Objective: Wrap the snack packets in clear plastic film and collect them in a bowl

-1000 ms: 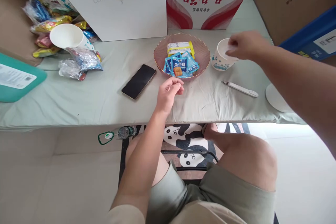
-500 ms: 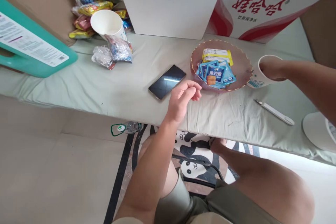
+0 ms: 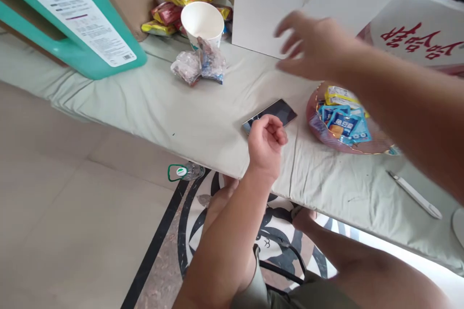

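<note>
a pink, ribbed, see-through bowl with a wavy gold rim rests right of centre in the frame, partly hidden by the right forearm. under it spreads a long table draped in pale green cloth. a plain white cardboard box stands upper centre, and a teal plastic jug with a white label fills the upper left. the right hand, blurred, hangs before the box, fingers spread apart and nothing visible in them. the left hand is near the centre, palm partly showing, fingers loosely curled but not closed, nothing seen in them. a white paper cup stands upper left of centre. a black rectangular phone lies behind the left hand; i cannot tell whether they touch. smallest are the shiny, crinkled plastic packets before the cup and the flat blue printed sachets inside the bowl.
</note>
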`<action>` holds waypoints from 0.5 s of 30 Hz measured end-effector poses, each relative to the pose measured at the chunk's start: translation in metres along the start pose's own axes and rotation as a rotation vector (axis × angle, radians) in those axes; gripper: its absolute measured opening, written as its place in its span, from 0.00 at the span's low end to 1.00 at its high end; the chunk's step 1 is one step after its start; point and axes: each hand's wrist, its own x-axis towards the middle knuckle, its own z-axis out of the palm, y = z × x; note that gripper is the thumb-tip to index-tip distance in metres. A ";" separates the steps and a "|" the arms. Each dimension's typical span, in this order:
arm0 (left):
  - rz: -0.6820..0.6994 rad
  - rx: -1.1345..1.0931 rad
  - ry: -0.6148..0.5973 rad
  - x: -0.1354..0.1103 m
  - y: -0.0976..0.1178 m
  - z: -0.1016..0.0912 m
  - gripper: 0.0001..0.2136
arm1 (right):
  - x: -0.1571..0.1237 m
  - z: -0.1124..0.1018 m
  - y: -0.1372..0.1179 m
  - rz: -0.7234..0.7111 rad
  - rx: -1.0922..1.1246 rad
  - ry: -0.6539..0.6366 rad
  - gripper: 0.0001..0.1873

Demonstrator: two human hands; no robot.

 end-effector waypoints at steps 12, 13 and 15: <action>-0.030 -0.236 0.150 -0.003 0.030 -0.005 0.18 | 0.101 0.140 -0.086 -0.138 0.034 -0.071 0.41; -0.036 -0.238 0.156 -0.003 0.031 -0.005 0.18 | 0.098 0.136 -0.081 -0.158 0.056 -0.035 0.37; -0.030 -0.242 0.162 -0.002 0.033 -0.006 0.18 | 0.083 0.126 -0.069 -0.193 0.094 0.035 0.33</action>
